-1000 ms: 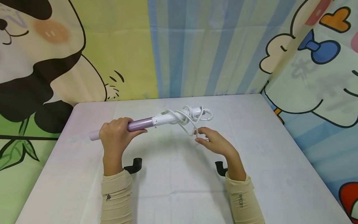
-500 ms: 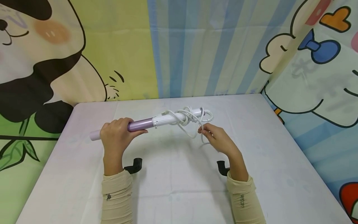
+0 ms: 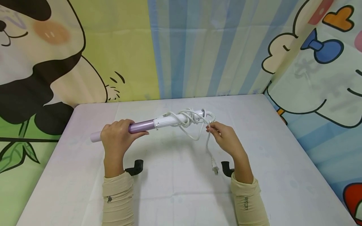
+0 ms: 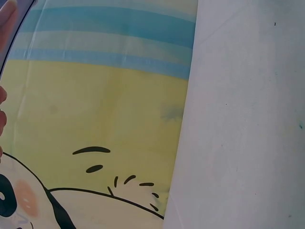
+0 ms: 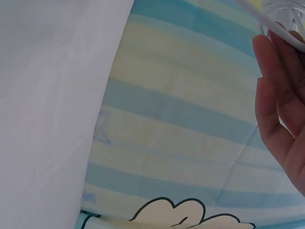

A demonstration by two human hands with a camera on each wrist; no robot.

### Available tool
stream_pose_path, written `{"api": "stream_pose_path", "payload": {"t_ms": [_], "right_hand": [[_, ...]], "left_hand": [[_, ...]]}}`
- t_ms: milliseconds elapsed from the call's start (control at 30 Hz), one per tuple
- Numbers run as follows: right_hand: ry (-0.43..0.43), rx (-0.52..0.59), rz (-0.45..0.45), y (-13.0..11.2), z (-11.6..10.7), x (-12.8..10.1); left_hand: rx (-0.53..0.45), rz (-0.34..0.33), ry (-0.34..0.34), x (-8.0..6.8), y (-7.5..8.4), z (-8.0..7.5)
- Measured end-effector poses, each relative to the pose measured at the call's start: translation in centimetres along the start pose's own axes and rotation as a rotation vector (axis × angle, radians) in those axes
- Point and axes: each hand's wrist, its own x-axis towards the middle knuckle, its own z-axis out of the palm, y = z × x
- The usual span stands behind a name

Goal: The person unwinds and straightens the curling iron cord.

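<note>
My left hand point(image 3: 117, 138) grips a curling iron point(image 3: 142, 126) round its purple part, holding it slantwise above the table. A paler purple end sticks out to the left of that hand. Loops of white cord point(image 3: 188, 116) are wound round the white handle at the right. My right hand point(image 3: 226, 138) pinches the cord just below the handle's end, and a length with the plug point(image 3: 215, 168) hangs down from the fingers. In the right wrist view the cord point(image 5: 267, 19) runs across the fingertips. The left wrist view catches only bits of fingers at its left edge.
A white-covered table point(image 3: 172, 191) lies under both hands. Printed cartoon curtains point(image 3: 198, 62) stand behind it and along its sides. Black curved wrist mounts point(image 3: 137, 167) jut from the inner side of each sleeve.
The right hand has drawn the cord a little up and to the right. A loose length with the plug now dangles below it. The left hand and the curling iron stay nearly still.
</note>
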Motion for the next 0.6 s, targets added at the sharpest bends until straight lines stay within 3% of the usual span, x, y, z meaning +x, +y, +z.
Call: {"api": "stream_pose_path", "payload": {"t_ms": [333, 600], "right_hand": [[0.169, -0.213, 0.065, -0.05, -0.34, -0.11], [0.346, -0.292, -0.030, 0.17, -0.15, -0.15]], "left_hand": [[-0.003, 0.007, 0.004, -0.03, -0.03, 0.13], [-0.006, 0.015, -0.002, -0.07, -0.16, 0.13]]}}
